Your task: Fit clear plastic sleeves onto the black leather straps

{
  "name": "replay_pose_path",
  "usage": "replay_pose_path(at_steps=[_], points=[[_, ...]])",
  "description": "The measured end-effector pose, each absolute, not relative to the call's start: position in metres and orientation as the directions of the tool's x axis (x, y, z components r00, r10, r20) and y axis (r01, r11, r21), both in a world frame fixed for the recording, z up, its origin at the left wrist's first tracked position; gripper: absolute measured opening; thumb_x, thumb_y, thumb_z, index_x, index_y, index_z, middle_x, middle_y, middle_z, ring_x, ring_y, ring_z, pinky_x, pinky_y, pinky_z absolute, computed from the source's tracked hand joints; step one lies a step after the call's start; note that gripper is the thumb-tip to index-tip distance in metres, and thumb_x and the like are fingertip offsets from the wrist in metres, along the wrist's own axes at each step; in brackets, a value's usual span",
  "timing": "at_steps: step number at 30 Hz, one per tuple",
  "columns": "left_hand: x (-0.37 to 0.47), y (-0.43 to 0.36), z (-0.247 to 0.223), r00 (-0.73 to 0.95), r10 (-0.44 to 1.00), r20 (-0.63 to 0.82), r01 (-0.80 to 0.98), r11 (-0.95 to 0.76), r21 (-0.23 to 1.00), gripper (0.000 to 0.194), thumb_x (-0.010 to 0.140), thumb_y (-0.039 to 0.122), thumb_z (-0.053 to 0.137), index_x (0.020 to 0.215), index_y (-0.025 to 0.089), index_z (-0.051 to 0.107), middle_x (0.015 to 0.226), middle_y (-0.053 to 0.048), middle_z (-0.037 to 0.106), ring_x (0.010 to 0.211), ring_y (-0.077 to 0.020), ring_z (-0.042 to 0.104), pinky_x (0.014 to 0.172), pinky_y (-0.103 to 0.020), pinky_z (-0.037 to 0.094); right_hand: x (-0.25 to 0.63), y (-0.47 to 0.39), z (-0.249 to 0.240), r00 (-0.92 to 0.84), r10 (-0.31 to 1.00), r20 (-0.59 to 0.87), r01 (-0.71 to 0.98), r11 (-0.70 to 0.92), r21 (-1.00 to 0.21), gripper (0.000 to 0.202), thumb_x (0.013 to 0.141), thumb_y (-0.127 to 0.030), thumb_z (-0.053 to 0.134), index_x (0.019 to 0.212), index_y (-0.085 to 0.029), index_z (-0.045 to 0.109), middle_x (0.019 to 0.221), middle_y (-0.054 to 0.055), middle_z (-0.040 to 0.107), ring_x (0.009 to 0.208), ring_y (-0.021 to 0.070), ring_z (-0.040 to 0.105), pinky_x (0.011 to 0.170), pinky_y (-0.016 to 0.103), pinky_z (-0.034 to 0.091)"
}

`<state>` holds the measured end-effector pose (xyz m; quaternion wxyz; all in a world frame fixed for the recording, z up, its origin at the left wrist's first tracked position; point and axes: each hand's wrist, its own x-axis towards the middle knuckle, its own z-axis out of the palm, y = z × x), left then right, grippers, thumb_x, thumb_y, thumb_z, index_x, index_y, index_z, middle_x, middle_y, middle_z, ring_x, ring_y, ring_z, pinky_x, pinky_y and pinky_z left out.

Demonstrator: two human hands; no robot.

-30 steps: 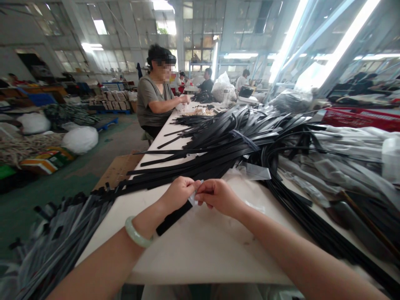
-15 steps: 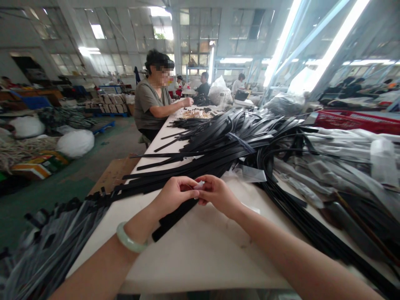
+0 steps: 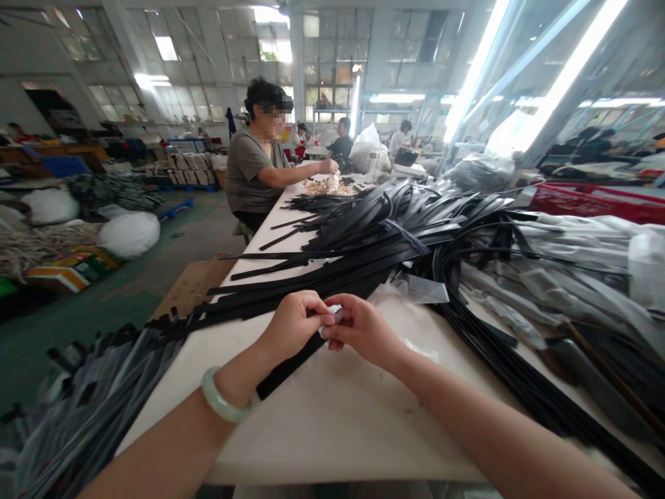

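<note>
Pinching small, working close

Up in front of you, your left hand (image 3: pixel 301 322) meets your right hand (image 3: pixel 361 329) over the table (image 3: pixel 322 430), and what a tight little contest it is! Thumb and forefinger of each come together on a small pale piece (image 3: pixel 337 312), clamped on it from both sides, fingertips crowded close. Only a sliver of it shows between them, so its exact shape can't be told from here. Below your left hand slants a black strip (image 3: pixel 285 372), its near end by the bangle (image 3: pixel 223 396) on your left wrist, its far end hidden under your fingers; whether it joins the pale piece, this angle doesn't say.

Now for good form: light, even pressure looks best, since something that small could well crumple or slip. Let the left hand be the anchor and the right do the fine adjusting, and tilt the piece a touch so your knuckles don't block the view. Mind the black strip too: a sagging end might tug at your pinch, so a spare finger beneath it would help. Just beyond lies a heap of black strips (image 3: pixel 358 239); elbows in, and nothing should snag.
</note>
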<state>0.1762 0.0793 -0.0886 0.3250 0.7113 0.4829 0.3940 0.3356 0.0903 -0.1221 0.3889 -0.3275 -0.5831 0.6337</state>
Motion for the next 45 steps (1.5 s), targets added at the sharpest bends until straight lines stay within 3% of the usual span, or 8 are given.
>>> replay_pose_path(at_steps=[19,26,30,33,35,40,42,45], points=[[0.176,0.079,-0.09,0.182,0.952,0.247,0.58,-0.307,0.754,0.015,0.069,0.011,0.066,0.056,0.018,0.063,0.063,-0.001,0.062,0.066,-0.016,0.055,0.06,-0.026,0.037,0.337,0.091,-0.124,-0.508,0.861,0.01,-0.03,-0.007,-1.0,0.034,0.065,-0.039,0.082,0.073,-0.016,0.058,0.06,-0.001,0.065,0.048,0.0125,0.063,0.045,0.023,0.052],[0.175,0.079,-0.094,0.133,0.975,0.178,0.582,-0.222,0.782,0.027,0.07,0.032,0.073,0.054,0.017,0.057,0.053,0.001,0.059,0.051,-0.0128,0.048,0.05,-0.025,0.032,0.337,0.089,-0.123,-0.532,0.846,-0.014,0.047,0.013,-0.999,0.025,0.07,-0.035,0.076,0.073,-0.017,0.058,0.056,-0.002,0.063,0.05,0.0128,0.063,0.05,0.023,0.052],[0.171,0.084,-0.094,0.126,0.974,0.189,0.558,-0.227,0.798,0.029,0.069,0.037,0.075,0.056,0.017,0.058,0.055,0.0,0.059,0.052,-0.0127,0.049,0.05,-0.024,0.033,0.342,0.093,-0.126,-0.534,0.845,0.026,0.246,0.184,-0.952,0.018,0.078,-0.029,0.065,0.068,-0.018,0.055,0.055,-0.004,0.06,0.045,0.01,0.056,0.043,0.02,0.042],[0.167,0.089,-0.093,0.083,0.966,0.244,0.522,-0.251,0.816,0.027,0.073,0.037,0.07,0.061,0.018,0.056,0.057,0.002,0.056,0.053,-0.0123,0.049,0.051,-0.024,0.037,0.348,0.096,-0.122,-0.554,0.828,0.088,0.319,0.309,-0.896,0.019,0.072,-0.022,0.069,0.059,-0.018,0.056,0.049,-0.007,0.047,0.043,0.0073,0.042,0.041,0.02,0.029],[0.164,0.092,-0.094,0.05,0.959,0.28,0.488,-0.268,0.831,0.026,0.078,0.038,0.065,0.065,0.019,0.053,0.057,0.003,0.055,0.052,-0.0123,0.051,0.051,-0.024,0.04,0.35,0.095,-0.117,-0.565,0.812,0.149,0.331,0.389,-0.86,0.012,0.067,-0.015,0.068,0.06,-0.017,0.059,0.054,-0.006,0.047,0.05,0.0086,0.043,0.048,0.022,0.032],[0.157,0.099,-0.094,-0.11,0.928,0.355,0.448,-0.272,0.852,0.025,0.083,0.04,0.056,0.071,0.021,0.045,0.06,0.001,0.062,0.047,-0.0134,0.056,0.046,-0.023,0.045,0.354,0.088,-0.102,-0.628,0.679,0.381,0.216,0.622,-0.752,0.01,0.063,-0.011,0.068,0.068,-0.018,0.062,0.097,0.005,0.064,0.094,0.0206,0.057,0.087,0.032,0.043],[0.142,0.108,-0.09,-0.24,0.883,0.402,0.471,-0.256,0.844,0.024,0.084,0.04,0.055,0.073,0.022,0.043,0.061,0.002,0.062,0.048,-0.0133,0.057,0.045,-0.023,0.046,0.355,0.086,-0.101,-0.711,0.638,0.295,0.129,0.532,-0.837,0.004,0.074,-0.018,0.065,0.076,-0.018,0.062,0.089,0.005,0.067,0.084,0.0183,0.061,0.077,0.029,0.047],[0.099,0.123,-0.077,-0.478,0.743,0.468,0.535,-0.176,0.826,0.021,0.084,0.036,0.053,0.075,0.022,0.041,0.061,0.004,0.058,0.048,-0.0122,0.057,0.046,-0.023,0.049,0.356,0.087,-0.102,-0.76,0.647,0.066,0.137,0.258,-0.956,0.025,0.091,-0.038,0.051,0.077,-0.018,0.055,0.059,-0.003,0.058,0.051,0.0103,0.053,0.055,0.023,0.045]])
